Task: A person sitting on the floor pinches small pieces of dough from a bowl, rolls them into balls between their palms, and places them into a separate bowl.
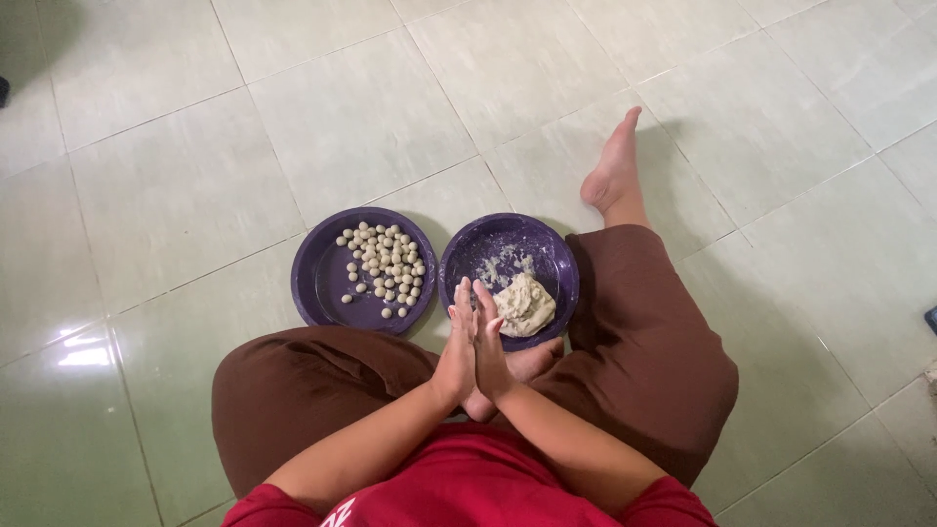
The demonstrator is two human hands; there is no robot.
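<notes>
From my remote seat I see the left hand [455, 353] and right hand [491, 349] pressed flat palm to palm, fingers straight, just over the near rim of the right purple plate [558, 256]. I judge a bit of dough is being rolled between them, though whether either grip holds anything I cannot tell (the palms hide it). The dough lump [524, 304] lies in that plate, close by the fingertips. The left purple plate [322, 278], touching it, holds many small dough balls [387, 268]. Both plates sit on the tiled floor [176, 185], between brown-trousered knees; a bare foot [612, 166] stretches beyond, clear of the plates.
</notes>
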